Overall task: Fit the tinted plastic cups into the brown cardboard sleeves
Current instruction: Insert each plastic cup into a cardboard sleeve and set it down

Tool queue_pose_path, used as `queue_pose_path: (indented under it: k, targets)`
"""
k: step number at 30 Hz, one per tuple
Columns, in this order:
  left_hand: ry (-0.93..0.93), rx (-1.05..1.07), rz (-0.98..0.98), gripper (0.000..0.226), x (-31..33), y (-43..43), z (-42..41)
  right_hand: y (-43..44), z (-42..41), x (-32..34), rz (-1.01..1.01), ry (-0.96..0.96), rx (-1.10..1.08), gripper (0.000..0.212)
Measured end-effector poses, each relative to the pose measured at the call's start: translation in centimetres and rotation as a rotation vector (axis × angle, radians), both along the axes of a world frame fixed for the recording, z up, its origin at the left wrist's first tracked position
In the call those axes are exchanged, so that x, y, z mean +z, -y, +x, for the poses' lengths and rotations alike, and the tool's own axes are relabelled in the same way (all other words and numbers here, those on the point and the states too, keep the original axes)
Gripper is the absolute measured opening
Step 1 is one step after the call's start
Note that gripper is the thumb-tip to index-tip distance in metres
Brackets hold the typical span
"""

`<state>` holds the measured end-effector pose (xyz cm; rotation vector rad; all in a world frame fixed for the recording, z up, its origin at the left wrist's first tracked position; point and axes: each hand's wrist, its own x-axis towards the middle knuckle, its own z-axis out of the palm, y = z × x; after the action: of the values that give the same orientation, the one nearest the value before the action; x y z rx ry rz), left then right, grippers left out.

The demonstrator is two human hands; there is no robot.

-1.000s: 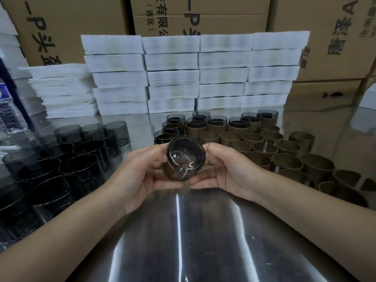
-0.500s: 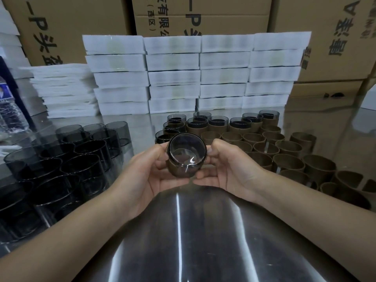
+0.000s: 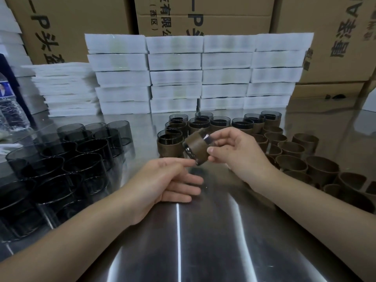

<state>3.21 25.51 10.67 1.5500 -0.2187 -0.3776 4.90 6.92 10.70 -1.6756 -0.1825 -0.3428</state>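
Cup (image 3: pixel 206 137), already in its sleeve (image 3: pixel 197 147), sits tilted at frame centre, pinched by the right hand (image 3: pixel 237 152); the left hand (image 3: pixel 168 180) lies loose below, fingers slack, one fingertip near the rim, holding nothing. To finish well, I would turn it mouth-up and set it beside the done ones (image 3: pixel 215 124) without knocking them. Counts: roughly ten sleeved cups at centre top, some fifteen bare cups (image 3: pixel 67 159) at left, about twenty empty sleeves (image 3: pixel 305 157) at right; overlaps hide exact totals.
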Motion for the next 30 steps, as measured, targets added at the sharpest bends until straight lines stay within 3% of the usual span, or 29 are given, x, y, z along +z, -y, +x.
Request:
queue_pose_path:
  k: [4, 10, 22, 25, 30]
  targets:
    - [0.007, -0.024, 0.038, 0.031, 0.1, -0.1, 0.0, -0.4, -0.1, -1.1, -0.512, 0.265, -0.174, 0.028]
    - [0.008, -0.034, 0.035, 0.029, 0.1, -0.1, 0.0, -0.5, 0.1, -1.5, -0.751, 0.423, -0.200, 0.014]
    - [0.027, -0.055, 0.075, 0.026, 0.2, -0.2, -0.2, 0.2, 1.2, -2.6, -0.931, 0.152, 0.018, 0.048]
    - [0.026, -0.060, 0.092, 0.026, 0.2, -0.2, -0.1, 0.0, 1.2, -2.2, -0.906, 0.138, 0.013, 0.047]
    - [0.050, -0.081, 0.094, 0.021, 0.2, -0.1, -0.3, -2.8, -0.4, 1.3, -0.718, 0.291, -0.057, 0.032]
